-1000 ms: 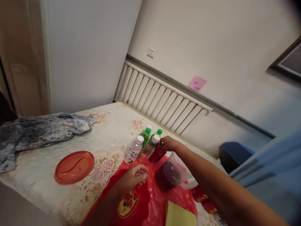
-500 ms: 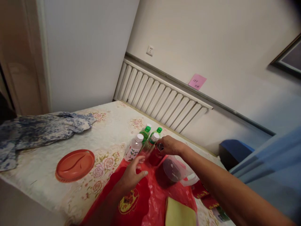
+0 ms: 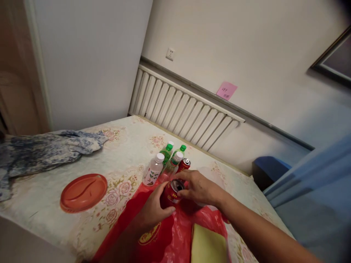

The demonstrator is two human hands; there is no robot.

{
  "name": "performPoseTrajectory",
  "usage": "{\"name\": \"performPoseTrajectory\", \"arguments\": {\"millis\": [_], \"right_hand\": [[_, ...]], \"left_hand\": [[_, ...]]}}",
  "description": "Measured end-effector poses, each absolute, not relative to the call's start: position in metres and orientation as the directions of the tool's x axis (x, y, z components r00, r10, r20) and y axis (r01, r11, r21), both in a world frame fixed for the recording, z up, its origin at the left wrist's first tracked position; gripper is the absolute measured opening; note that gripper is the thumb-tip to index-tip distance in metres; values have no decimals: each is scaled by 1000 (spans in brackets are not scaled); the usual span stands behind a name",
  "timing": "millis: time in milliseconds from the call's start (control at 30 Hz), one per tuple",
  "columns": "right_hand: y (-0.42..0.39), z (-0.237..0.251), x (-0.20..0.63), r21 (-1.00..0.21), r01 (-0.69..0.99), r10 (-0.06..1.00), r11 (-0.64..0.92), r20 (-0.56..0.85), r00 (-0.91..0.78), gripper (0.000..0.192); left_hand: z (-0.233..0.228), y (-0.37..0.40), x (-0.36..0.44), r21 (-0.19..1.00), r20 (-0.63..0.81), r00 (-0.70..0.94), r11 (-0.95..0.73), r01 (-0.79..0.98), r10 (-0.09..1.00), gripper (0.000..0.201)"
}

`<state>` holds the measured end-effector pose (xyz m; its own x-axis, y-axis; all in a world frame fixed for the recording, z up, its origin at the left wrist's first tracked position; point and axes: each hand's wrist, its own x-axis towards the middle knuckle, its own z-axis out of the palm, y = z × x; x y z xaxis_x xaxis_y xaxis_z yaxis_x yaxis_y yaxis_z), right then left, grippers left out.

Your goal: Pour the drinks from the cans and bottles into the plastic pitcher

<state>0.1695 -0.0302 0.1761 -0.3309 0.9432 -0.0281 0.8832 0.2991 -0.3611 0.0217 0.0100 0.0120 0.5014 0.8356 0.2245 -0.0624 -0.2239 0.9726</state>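
A red drink can (image 3: 173, 197) with an opened top is between my two hands, above the red plastic bag (image 3: 178, 241). My left hand (image 3: 152, 208) curls round its left side, thumb in front. From the right, my right hand (image 3: 201, 188) holds its rim with fingers and thumb. Just beyond stand a white-capped bottle with a pale printed label (image 3: 153, 172), a clear white-capped bottle (image 3: 170, 168) and green bottles (image 3: 166, 153). Another red can (image 3: 184, 165) stands beside them. Behind my right hand, a translucent plastic container (image 3: 212, 176) is mostly hidden.
A folded yellow cloth (image 3: 208, 244) lies on the bag. Left of it, an orange-red oval plate (image 3: 83, 192) rests on the flowered tablecloth (image 3: 120, 171). Crumpled blue-and-white fabric (image 3: 55, 149) lies at the far left. A radiator (image 3: 181, 106) runs behind the table; a blue bin (image 3: 270, 170) stands at right.
My right hand has come nearer and slightly lower, away from the bottle group. A red can is now between both hands, and another shows behind. The view has shifted slightly.
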Motion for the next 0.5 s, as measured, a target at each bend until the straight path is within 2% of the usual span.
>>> {"name": "performPoseTrajectory", "arguments": {"millis": [100,167,233,333,400,433,500], "right_hand": [[-49,180,196,-387,876,945,288,262,-195,38],[-62,176,226,-393,897,882,203,471,6,36],[-76,165,260,-491,869,799,69,549,247,37],[-95,134,304,-616,781,631,-105,566,531,44],[-106,110,322,-701,687,541,-191,509,670,52],[-110,98,327,-746,631,521,-211,460,719,55],[-113,78,330,-815,537,556,-218,348,755,56]], "left_hand": [[16,10,16,979,198,522,-192,-66,830,74],[16,12,14,981,193,527,-180,-76,828,74],[14,16,13,982,189,524,-165,-94,831,75],[9,20,13,984,178,510,-150,-96,841,77],[6,22,12,985,174,507,-147,-92,845,75],[5,23,12,985,174,508,-145,-96,844,74],[2,24,10,986,169,516,-135,-102,840,73]]}}
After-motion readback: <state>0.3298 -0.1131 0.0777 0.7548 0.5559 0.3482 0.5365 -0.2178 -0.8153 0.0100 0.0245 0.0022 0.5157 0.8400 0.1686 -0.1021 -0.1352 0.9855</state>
